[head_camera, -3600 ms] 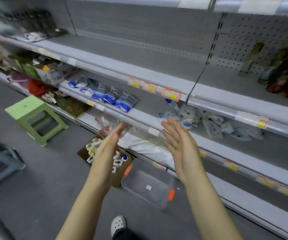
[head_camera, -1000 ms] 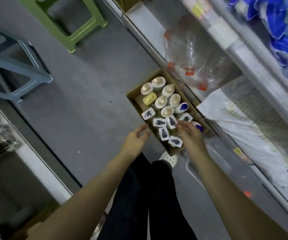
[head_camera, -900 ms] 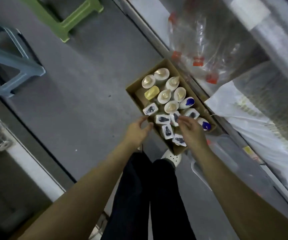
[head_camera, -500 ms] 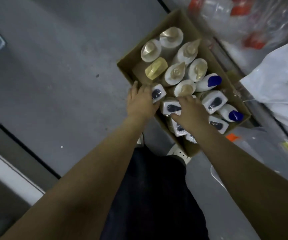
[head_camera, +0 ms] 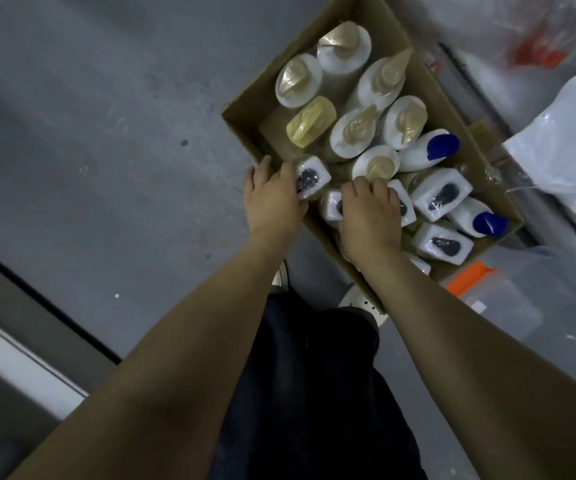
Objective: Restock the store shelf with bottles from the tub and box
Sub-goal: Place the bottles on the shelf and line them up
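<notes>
Crowding the cardboard box (head_camera: 255, 102), white shrink-wrapped bottles (head_camera: 440, 197), tan or dark-capped

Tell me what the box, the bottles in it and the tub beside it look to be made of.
Box: brown cardboard, matte, with folded edges. Bottles: probably white plastic, smooth, each wrapped in clear film that glints and wrinkles. Tub: clear plastic, glossy and see-through; its orange clip is likely plastic too.
</notes>
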